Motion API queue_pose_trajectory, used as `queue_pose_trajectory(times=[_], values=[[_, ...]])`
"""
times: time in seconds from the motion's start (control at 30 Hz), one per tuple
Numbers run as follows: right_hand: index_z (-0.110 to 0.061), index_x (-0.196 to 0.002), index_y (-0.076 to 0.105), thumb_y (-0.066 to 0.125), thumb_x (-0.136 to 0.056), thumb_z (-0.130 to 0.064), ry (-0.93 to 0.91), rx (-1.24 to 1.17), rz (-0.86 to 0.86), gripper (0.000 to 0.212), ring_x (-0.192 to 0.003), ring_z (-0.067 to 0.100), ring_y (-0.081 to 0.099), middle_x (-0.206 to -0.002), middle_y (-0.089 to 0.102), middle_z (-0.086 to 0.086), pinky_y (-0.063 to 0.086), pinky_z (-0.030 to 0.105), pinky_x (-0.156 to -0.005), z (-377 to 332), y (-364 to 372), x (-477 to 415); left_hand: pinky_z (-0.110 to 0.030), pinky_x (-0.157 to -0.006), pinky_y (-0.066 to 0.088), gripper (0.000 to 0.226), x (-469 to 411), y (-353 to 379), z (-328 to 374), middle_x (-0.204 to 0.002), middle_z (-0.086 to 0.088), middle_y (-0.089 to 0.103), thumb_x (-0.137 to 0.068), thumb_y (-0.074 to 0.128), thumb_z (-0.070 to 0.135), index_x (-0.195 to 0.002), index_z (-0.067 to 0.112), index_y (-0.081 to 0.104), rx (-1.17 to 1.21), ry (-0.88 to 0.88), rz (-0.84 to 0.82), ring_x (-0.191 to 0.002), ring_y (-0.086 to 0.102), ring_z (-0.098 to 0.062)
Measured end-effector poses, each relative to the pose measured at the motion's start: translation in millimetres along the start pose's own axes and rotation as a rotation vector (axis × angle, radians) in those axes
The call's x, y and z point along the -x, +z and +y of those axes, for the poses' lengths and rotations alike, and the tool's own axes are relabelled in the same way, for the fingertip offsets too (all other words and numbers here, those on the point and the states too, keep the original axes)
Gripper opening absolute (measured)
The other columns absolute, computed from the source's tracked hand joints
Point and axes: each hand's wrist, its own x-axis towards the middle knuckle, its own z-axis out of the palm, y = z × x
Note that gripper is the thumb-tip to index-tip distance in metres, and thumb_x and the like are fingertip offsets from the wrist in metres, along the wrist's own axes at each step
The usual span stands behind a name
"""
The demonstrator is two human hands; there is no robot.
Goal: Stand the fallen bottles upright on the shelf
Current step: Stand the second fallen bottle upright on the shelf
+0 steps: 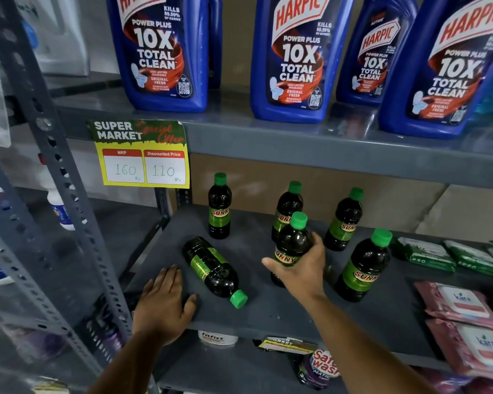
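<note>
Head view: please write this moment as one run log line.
right hand: holds bottle upright | left hand: flat on shelf | fallen bottle: one left

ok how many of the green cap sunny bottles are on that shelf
6. Back row: back-left bottle, back-middle bottle, back-right bottle. Front: held bottle upright in the right hand, front-right bottle, fallen bottle beside the left hand. None seem hidden.

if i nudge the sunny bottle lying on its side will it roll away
Probably yes: the fallen bottle has a round body lying on the flat shelf, cap toward the front edge. It looks full of dark liquid, so likely weighty. The left hand rests flat beside it, apart.
</note>
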Motion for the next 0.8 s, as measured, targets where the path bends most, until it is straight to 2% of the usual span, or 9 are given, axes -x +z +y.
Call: queue_pose_trajectory(times=[0.17,0.33,0.43,0.5,0.53,0.6,0.67,0.73,0.8], values=[[-0.031,-0.142,0.015,0.083,-0.050,-0.035,0.065,-0.050,-0.068,0.114,-0.119,0.019,0.052,-0.128,0.048,-0.001,0.043,0.032,-0.094,3.6,2.5,0.4,-0.048,-0.111,0.030,0.079,-0.9,1.8,-0.9,-0.150,-0.014,0.040,-0.086,0.023,0.059,-0.142,0.004,0.037,0.001,0.002,-0.001,-0.140,0.034,-0.030],[-0.022,-0.144,0.015,0.090,-0.057,-0.036,0.054,-0.026,-0.059,0.115,-0.132,0.031,0.043,-0.140,0.045,0.012,0.040,0.050,-0.107,7.1,1.8,5.9,-0.045,-0.115,0.024,0.081,-1.6,4.3,-1.8,-0.154,-0.012,0.033,-0.086,0.018,0.061,-0.145,0.007,0.030,-0.005,0.007,0.007,-0.143,0.027,-0.027],[-0.009,-0.145,0.020,0.084,-0.055,-0.058,-0.066,0.161,0.175,0.121,-0.134,0.038,0.034,-0.143,0.040,0.020,0.030,0.055,-0.107,-2.3,0.4,17.4,-0.043,-0.118,0.017,0.085,-2.4,4.5,-1.3,-0.158,-0.009,0.025,-0.084,0.011,0.063,-0.148,0.009,0.024,0.005,0.002,0.002,-0.146,0.018,-0.024],[-0.006,-0.136,0.032,0.071,-0.064,-0.062,-0.277,0.237,0.350,0.100,-0.126,0.037,0.035,-0.134,0.042,0.024,0.027,0.053,-0.102,-9.7,1.8,34.1,-0.041,-0.119,0.013,0.088,-2.1,4.9,-0.8,-0.160,-0.007,0.018,-0.082,0.006,0.064,-0.149,0.010,0.018,0.021,0.000,-0.015,-0.147,0.012,-0.022],[-0.007,-0.132,0.037,0.068,-0.067,-0.058,-0.384,0.235,0.358,0.088,-0.123,0.034,0.036,-0.131,0.044,0.021,0.026,0.049,-0.100,-13.1,3.2,41.6,-0.041,-0.119,0.012,0.089,-3.4,3.9,-1.1,-0.160,-0.007,0.016,-0.080,0.004,0.065,-0.149,0.010,0.016,0.021,0.004,-0.026,-0.147,0.010,-0.021],[-0.013,-0.125,0.048,0.069,-0.071,-0.049,-0.564,0.223,0.200,0.068,-0.120,0.025,0.041,-0.124,0.048,0.013,0.031,0.040,-0.099,-16.2,8.9,53.9,-0.041,-0.119,0.015,0.093,-7.9,-0.4,-4.8,-0.159,-0.009,0.019,-0.077,0.004,0.067,-0.148,0.009,0.019,0.009,0.028,-0.047,-0.146,0.014,-0.024],[-0.015,-0.120,0.059,0.073,-0.073,-0.042,-0.637,0.261,-0.091,0.056,-0.116,0.019,0.049,-0.121,0.051,0.006,0.041,0.037,-0.098,-17.4,17.2,63.9,-0.043,-0.117,0.020,0.096,-14.8,-5.1,-11.9,-0.157,-0.010,0.024,-0.074,0.004,0.068,-0.146,0.010,0.026,0.003,0.060,-0.065,-0.143,0.020,-0.026],[-0.018,-0.125,0.057,0.071,-0.075,-0.046,-0.560,0.372,-0.357,0.060,-0.116,0.019,0.052,-0.126,0.049,0.003,0.046,0.035,-0.096,-18.5,28.0,72.4,-0.042,-0.118,0.017,0.095,-18.0,-5.2,-17.7,-0.157,-0.008,0.023,-0.074,0.001,0.068,-0.147,0.011,0.024,0.013,0.059,-0.073,-0.144,0.019,-0.025],[-0.023,-0.135,0.045,0.070,-0.076,-0.049,-0.386,0.439,-0.488,0.069,-0.119,0.020,0.050,-0.133,0.043,0.001,0.045,0.033,-0.096,-17.4,38.3,76.5,-0.040,-0.120,0.009,0.095,-19.4,-1.8,-19.1,-0.160,-0.006,0.015,-0.075,-0.002,0.067,-0.150,0.012,0.016,0.010,0.041,-0.065,-0.147,0.009,-0.021]])
